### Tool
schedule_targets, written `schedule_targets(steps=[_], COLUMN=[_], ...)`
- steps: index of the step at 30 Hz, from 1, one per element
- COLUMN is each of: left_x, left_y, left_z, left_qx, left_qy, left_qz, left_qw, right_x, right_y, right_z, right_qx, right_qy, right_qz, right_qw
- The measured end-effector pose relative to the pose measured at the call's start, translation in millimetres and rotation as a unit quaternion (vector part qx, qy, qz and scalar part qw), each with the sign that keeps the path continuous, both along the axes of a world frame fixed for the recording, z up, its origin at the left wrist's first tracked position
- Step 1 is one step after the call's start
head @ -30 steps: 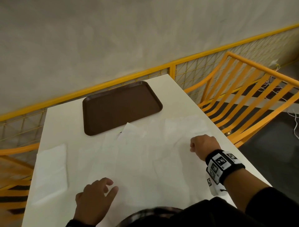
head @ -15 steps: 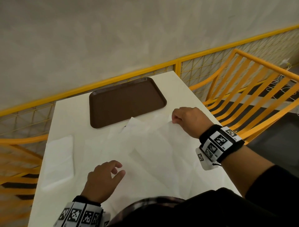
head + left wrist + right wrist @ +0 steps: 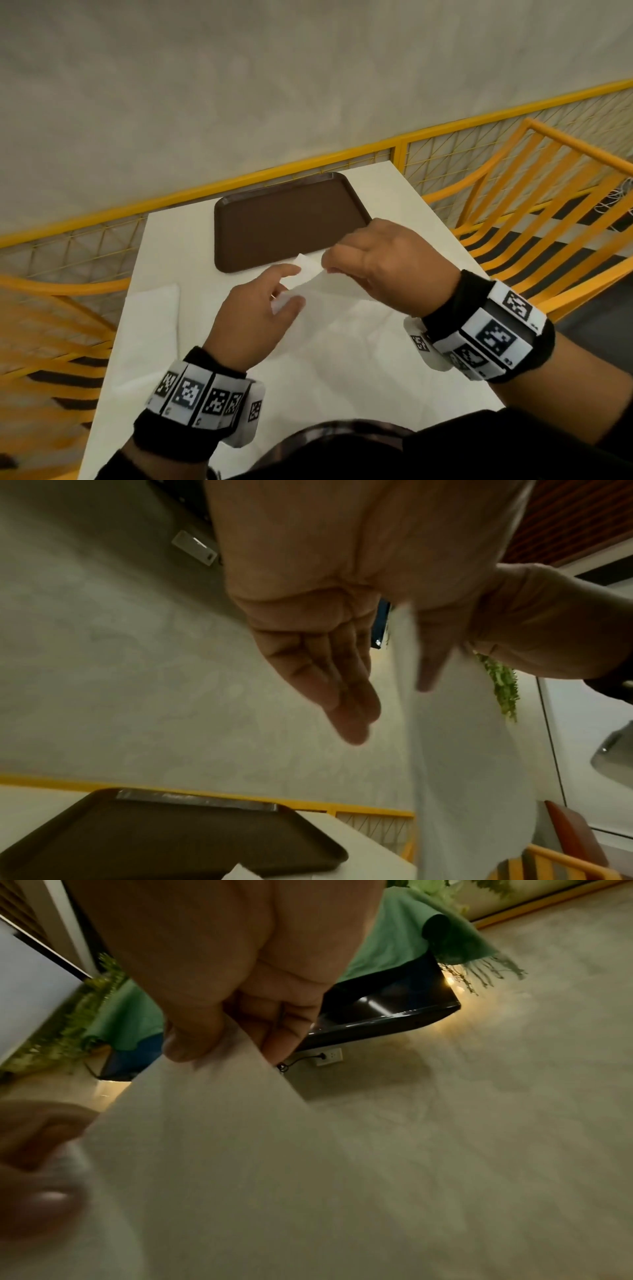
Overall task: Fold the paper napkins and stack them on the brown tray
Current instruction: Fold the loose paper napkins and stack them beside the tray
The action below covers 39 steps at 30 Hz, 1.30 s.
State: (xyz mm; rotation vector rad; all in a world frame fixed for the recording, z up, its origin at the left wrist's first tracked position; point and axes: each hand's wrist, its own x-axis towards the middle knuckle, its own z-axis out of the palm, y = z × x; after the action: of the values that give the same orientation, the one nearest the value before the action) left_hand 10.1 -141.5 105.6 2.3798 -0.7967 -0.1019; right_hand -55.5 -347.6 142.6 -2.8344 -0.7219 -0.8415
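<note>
The right hand [image 3: 383, 263] pinched a corner of the white paper napkin [image 3: 329, 284] between thumb and curled fingers, holding that corner lifted off the white table [image 3: 394, 205]. In the right wrist view the sheet [image 3: 240, 1150] fanned out from the pinch and filled most of the frame. Just beside that grip, the left hand [image 3: 257, 315] met the same lifted edge, its fingers [image 3: 342, 696] straight and relaxed; whether its thumb held the paper, I could not tell. Beyond the grip lay the brown tray [image 3: 239, 219], apart from the napkin's raised corner. Well to the left of both hands, 1 second napkin [image 3: 150, 325] lay flat on the table.
</note>
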Motion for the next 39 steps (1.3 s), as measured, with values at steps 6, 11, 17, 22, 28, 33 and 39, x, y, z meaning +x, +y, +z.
schedule_targets(steps=[6, 11, 17, 22, 28, 33, 39], left_x=[7, 9, 11, 18, 11, 0, 13], left_y=[9, 23, 38, 52, 61, 46, 59], left_z=[15, 32, 43, 35, 28, -5, -21], left_qx=[-0.079, -0.123, -0.170, -0.208, -0.097, 0.106, 0.002], left_qy=[-0.015, -0.014, 0.022, 0.093, -0.046, -0.098, 0.093], left_qz=[-0.007, -0.078, -0.119, -0.099, -0.046, -0.110, -0.029], left_qw=[0.997, 0.989, 0.978, 0.969, 0.993, 0.983, 0.995], right_x=[-17, 5, 13, 18, 14, 15, 23], right_y=[15, 0, 13, 19, 38, 62, 55], right_z=[5, -26, -36, -35, -36, -42, -35], right_qx=[0.293, 0.190, 0.239, 0.211, 0.061, 0.027, 0.184], right_qy=[0.132, 0.191, 0.238, 0.189, 0.155, 0.176, 0.235], right_qz=[0.047, -0.084, -0.052, -0.051, -0.069, -0.008, -0.045], right_qw=[0.946, 0.959, 0.940, 0.958, 0.984, 0.984, 0.953])
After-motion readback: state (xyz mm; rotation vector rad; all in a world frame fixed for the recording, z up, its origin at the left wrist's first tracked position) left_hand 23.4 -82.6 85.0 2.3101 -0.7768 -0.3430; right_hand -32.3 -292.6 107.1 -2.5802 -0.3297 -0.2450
